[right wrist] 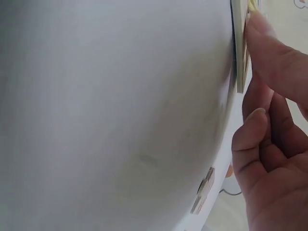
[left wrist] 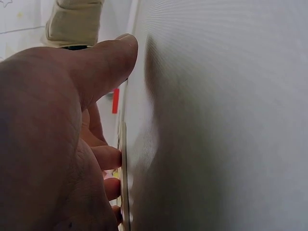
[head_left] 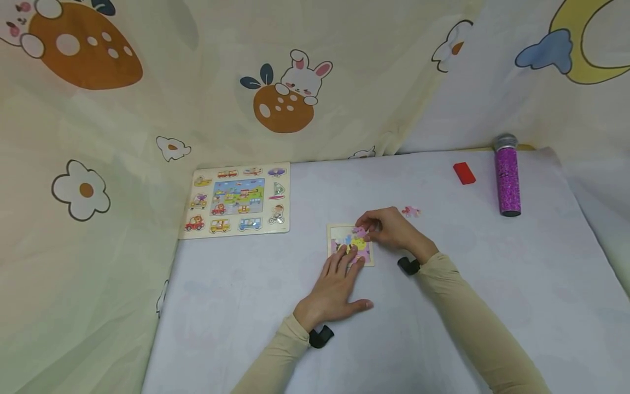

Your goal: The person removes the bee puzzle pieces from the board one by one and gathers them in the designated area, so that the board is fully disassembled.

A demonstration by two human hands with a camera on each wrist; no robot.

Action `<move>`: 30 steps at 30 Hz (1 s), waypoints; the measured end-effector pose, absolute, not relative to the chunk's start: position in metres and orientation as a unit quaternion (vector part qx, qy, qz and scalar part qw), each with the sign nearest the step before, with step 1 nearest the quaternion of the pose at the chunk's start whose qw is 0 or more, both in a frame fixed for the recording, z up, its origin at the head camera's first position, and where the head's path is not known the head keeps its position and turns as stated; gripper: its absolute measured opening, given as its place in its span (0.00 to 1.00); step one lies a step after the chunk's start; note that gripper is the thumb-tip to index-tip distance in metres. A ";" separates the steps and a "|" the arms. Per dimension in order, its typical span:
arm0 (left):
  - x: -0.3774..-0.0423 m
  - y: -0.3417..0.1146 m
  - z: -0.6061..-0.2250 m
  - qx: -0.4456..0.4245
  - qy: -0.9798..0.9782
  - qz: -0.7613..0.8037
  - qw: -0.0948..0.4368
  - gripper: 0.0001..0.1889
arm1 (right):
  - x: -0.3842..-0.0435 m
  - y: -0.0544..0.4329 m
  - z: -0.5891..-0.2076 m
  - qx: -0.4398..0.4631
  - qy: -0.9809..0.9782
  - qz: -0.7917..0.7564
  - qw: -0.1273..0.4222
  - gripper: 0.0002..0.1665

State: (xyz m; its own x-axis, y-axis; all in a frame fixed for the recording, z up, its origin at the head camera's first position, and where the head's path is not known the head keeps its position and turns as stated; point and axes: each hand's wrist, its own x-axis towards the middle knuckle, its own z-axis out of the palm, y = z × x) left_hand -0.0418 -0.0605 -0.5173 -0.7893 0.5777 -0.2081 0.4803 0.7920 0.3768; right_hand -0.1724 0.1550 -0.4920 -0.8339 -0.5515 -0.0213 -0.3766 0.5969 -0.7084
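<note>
A small square jigsaw puzzle [head_left: 337, 232] in a pale wooden frame lies on the white table, its picture pink, yellow and blue. Across its lower edge my left hand [head_left: 334, 290] rests with fingers spread and straight, thumb out to the side. From the upper right, my right hand [head_left: 391, 229] reaches over the frame and pinches a pink puzzle piece [head_left: 361, 232] between thumb and index finger at the top right corner. In the right wrist view, the thumb [right wrist: 269, 53] sits at the frame's edge. One loose pink piece [head_left: 410, 211] lies just beyond the right hand.
A larger wooden vehicle puzzle board [head_left: 283, 219] lies at the back left. Toward the back right are a red block [head_left: 464, 173] and an upright-looking purple glittery microphone [head_left: 508, 180]. A printed cloth curtain [head_left: 206, 109] hangs behind and left of the table.
</note>
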 end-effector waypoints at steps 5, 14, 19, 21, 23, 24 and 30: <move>-0.042 -0.059 -0.518 0.283 0.932 0.157 0.161 0.51 | -0.173 0.168 -0.491 -0.229 0.901 -0.350 0.114 0.19; -0.040 -0.060 -0.519 0.281 0.933 0.158 0.160 0.52 | -0.180 0.235 -0.480 -0.163 0.910 -0.373 0.083 0.19; -0.040 -0.060 -0.517 0.279 0.933 0.159 0.162 0.51 | -0.183 0.281 -0.482 -0.141 0.912 -0.381 0.061 0.18; -0.040 -0.059 -0.517 0.279 0.933 0.158 0.161 0.51 | -0.183 0.296 -0.484 -0.136 0.912 -0.383 0.054 0.18; -0.040 -0.059 -0.517 0.279 0.934 0.156 0.159 0.51 | -0.183 0.310 -0.486 -0.126 0.914 -0.383 0.055 0.19; -0.040 -0.059 -0.517 0.279 0.934 0.155 0.158 0.51 | -0.184 0.315 -0.488 -0.120 0.915 -0.381 0.056 0.19; -0.040 -0.058 -0.518 0.277 0.934 0.166 0.154 0.52 | -0.187 0.334 -0.496 -0.101 0.923 -0.364 0.078 0.19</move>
State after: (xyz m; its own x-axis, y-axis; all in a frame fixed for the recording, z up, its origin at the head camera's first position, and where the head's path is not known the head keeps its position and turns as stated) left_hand -0.0397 -0.0584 -0.5179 -0.7997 0.5676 -0.1957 0.4654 0.7919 0.3954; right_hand -0.1871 0.3344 -0.4960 -0.9674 -0.2433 -0.0700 -0.1301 0.7147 -0.6872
